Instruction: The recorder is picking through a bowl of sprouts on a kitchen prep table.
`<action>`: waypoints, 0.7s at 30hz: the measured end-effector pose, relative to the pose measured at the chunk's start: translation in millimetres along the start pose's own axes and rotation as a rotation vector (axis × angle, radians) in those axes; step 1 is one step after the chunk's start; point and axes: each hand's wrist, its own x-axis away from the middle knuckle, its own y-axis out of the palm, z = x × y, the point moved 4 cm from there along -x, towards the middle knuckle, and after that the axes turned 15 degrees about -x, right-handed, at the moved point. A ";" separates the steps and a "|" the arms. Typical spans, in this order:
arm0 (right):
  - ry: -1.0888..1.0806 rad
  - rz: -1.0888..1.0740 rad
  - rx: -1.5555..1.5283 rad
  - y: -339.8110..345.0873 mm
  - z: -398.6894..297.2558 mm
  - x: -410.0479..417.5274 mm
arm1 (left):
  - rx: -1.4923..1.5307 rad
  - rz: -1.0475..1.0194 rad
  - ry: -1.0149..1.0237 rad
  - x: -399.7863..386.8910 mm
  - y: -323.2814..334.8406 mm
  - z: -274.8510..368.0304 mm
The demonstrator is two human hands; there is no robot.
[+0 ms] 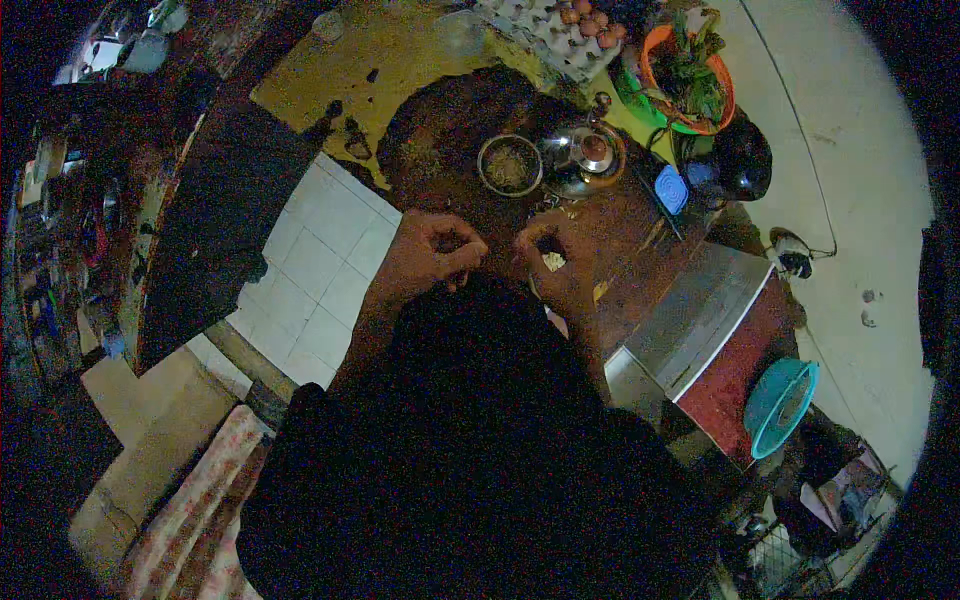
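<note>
My left hand [448,246] is at the middle of the view, fingertips pinched together; what lies between them is too small and dark to tell. Facing it, a short gap to the right, my right hand [546,244] has curled fingers, with a small pale piece [553,261] against the palm. Just beyond both hands stands a small round bowl [510,165] holding thin, pale-brown bits. A shiny metal pot with a lid [589,154] touches or nearly touches its right side. Small pale scraps [559,204] lie in front of the pot.
An egg tray [555,37] with several brown eggs stands at the back. Right of it are an orange basket [731,90] of leafy greens, a blue patterned object [671,189] and a dark round pot [742,161]. A teal basin [780,409] is at lower right.
</note>
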 end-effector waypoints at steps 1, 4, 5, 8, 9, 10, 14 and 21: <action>0.028 -0.012 0.100 -0.1 -2.3 -7.3 | -0.013 0.037 0.056 -2.4 -1.6 -7.2; 0.153 -0.099 0.281 -9.0 16.8 -21.5 | 0.051 0.082 0.072 -5.7 -2.0 -17.2; 0.253 -0.163 0.367 -10.7 32.6 -23.9 | 0.124 0.080 0.037 -6.3 -1.3 -21.0; 0.301 -0.137 0.272 -14.3 94.5 -16.3 | 0.162 0.145 0.039 -5.3 1.5 -27.2; 0.300 -0.145 0.267 -11.5 101.3 -21.2 | 0.164 0.153 0.034 -3.2 1.4 -27.5; 0.274 -0.173 0.256 -6.6 107.4 -25.9 | 0.180 0.155 0.025 -1.2 1.4 -27.6; 0.554 -0.182 0.048 20.4 106.0 -35.4 | 0.162 0.187 0.000 0.1 4.7 -33.0; 0.091 -0.435 -0.031 16.8 45.4 -48.9 | 0.202 0.257 0.019 6.0 7.6 -17.4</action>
